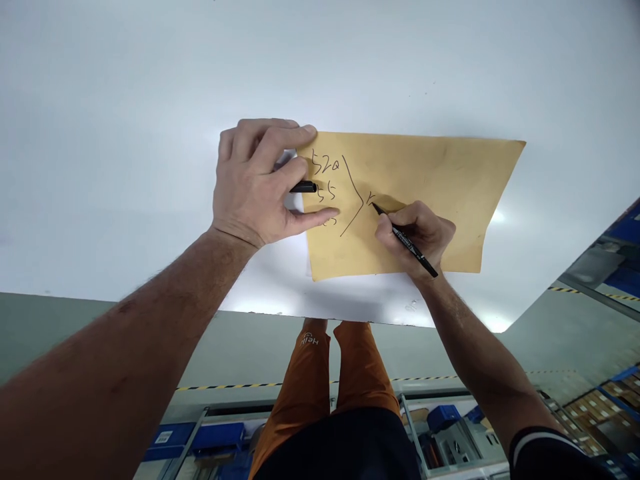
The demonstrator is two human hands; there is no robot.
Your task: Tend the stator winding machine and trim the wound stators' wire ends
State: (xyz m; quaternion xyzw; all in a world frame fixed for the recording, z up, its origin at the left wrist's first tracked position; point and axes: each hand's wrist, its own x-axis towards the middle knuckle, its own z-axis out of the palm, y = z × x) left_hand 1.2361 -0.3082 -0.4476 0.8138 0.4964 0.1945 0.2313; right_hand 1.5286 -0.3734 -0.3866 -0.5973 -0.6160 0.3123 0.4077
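A sheet of yellow-brown paper (420,173) lies on the white table (125,100). Handwriting in black covers its left part: a few rows of figures, a large angle bracket and a fresh mark right of it. My right hand (420,233) is closed around a slim black marker (413,250), whose tip touches the paper beside the bracket. My left hand (260,177) rests on the paper's left end, thumb stretched over the lowest row. A black marker cap (304,187) sticks out from between its fingers; the cap's other end is hidden.
The table's front edge runs just below the paper, with my orange trousers (295,387) beneath it. Behind me are shelves with blue bins (217,437) and a grey tray (463,433). Stacked boxes (600,417) stand at lower right. Yellow-black tape (230,386) crosses the floor.
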